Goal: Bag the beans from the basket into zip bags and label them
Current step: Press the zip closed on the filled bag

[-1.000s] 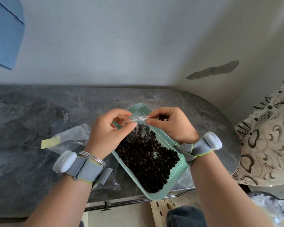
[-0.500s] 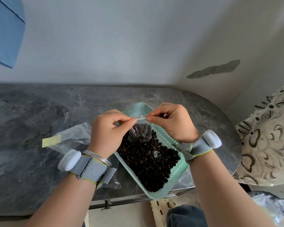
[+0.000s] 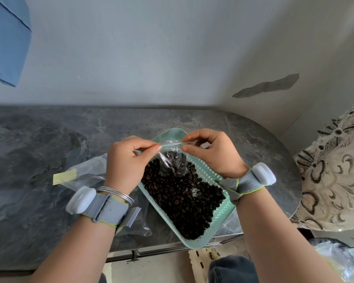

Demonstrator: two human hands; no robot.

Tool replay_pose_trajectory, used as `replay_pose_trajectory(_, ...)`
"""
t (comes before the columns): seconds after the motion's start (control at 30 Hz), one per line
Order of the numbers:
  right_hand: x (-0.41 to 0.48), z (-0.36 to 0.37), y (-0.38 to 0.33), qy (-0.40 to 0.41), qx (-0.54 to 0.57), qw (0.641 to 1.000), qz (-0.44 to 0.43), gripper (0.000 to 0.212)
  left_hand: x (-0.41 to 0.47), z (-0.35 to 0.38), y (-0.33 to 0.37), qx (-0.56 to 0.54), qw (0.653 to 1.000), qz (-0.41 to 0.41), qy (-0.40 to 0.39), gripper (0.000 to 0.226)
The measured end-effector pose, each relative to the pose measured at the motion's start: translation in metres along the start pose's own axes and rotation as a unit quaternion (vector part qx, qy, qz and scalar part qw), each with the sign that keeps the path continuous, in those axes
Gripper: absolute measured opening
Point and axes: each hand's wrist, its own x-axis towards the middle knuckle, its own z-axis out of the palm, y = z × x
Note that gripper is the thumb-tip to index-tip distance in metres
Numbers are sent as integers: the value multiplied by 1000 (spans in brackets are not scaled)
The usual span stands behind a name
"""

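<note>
A mint green perforated basket (image 3: 217, 219) full of dark coffee beans (image 3: 182, 197) lies on the grey marble table (image 3: 49, 156). Above its far end hangs a small clear zip bag (image 3: 173, 160) holding some beans. My left hand (image 3: 127, 164) pinches the left end of the bag's red-lined zip strip. My right hand (image 3: 213, 154) pinches the right end. The strip is stretched flat between my fingertips.
Under my left wrist lie empty clear zip bags (image 3: 86, 172) with a yellow label strip (image 3: 64, 176) on top. A patterned cloth (image 3: 335, 174) drapes at the right past the table's rounded end. Blue fabric (image 3: 6, 37) hangs at upper left. More plastic (image 3: 339, 260) lies at lower right.
Both hands have kept their pinch on the zip strip and drawn slightly apart, pulling it straight. The bag has stayed over the far end of the basket.
</note>
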Motion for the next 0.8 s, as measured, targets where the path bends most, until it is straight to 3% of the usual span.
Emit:
replay_pose_trajectory(0.4, 4, 19, -4, 34, 19, 999, -24, 4, 1, -3, -1, -21, 1000, 1, -6, 7)
replay_pose_trajectory(0.8, 5, 21, -7, 30, -46, 998, -40, 4, -1, 2, 3, -30, 999, 29, -4, 4)
